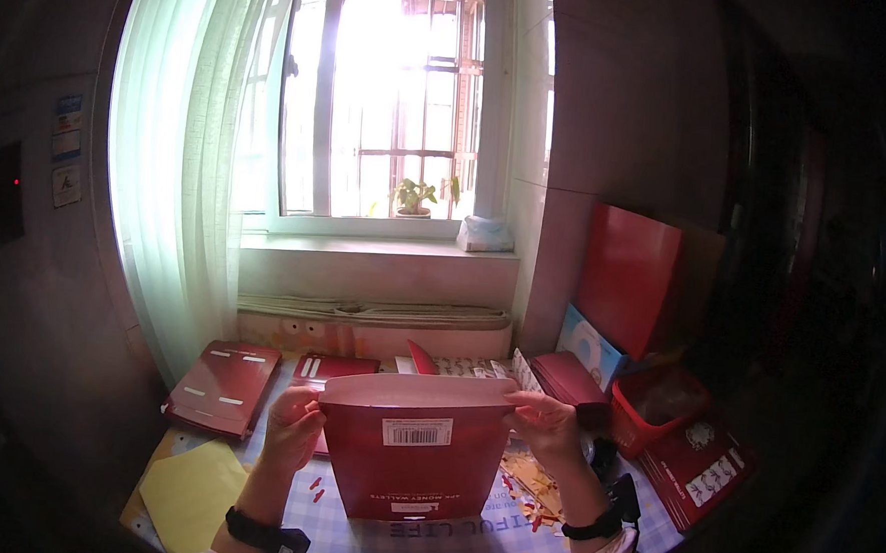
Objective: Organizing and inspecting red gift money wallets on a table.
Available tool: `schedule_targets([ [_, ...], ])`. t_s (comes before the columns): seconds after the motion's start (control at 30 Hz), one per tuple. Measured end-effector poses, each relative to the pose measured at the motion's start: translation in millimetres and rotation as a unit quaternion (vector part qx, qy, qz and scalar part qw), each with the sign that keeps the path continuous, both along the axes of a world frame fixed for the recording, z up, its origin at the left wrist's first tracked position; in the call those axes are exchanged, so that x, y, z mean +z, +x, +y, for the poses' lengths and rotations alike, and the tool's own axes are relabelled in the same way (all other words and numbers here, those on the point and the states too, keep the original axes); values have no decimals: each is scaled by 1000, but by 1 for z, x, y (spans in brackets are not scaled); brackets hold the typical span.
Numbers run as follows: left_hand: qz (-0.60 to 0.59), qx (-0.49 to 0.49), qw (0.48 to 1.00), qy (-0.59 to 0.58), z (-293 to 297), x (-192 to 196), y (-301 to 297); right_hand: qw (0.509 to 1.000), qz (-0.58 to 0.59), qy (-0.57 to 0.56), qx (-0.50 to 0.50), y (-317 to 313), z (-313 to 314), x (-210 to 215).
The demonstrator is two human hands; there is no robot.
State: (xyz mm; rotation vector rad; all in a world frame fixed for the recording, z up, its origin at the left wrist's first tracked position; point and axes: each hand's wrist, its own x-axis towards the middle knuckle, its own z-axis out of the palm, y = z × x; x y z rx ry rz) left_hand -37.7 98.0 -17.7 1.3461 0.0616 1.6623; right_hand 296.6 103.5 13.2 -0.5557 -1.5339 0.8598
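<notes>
Upright over the table stands a red cardboard box, its wide top open toward me and showing a pale inside. It bears a white barcode label, and the print near its bottom is upside down. The fingers of my left hand pinch its top left corner. At the top right corner my right hand has its thumb and fingers closed on the rim. Both wrists wear black straps with small dark devices. Behind the box lies a red package, partly hidden by it.
A checked tablecloth covers the table. Red packs and a yellow sheet lie left. On the right are orange and red scraps, a red basket, a red printed piece and a tall red box. A window sill is behind.
</notes>
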Motion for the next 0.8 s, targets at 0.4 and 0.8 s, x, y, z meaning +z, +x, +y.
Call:
schedule_targets([
  [0.4, 112, 210, 969, 64, -11, 10, -5, 1000, -8, 23, -4, -3, -4, 3],
  [0.8, 73, -158, 981, -84, -10, 13, -14, 1000, -2, 13, 19, -5, -4, 2],
])
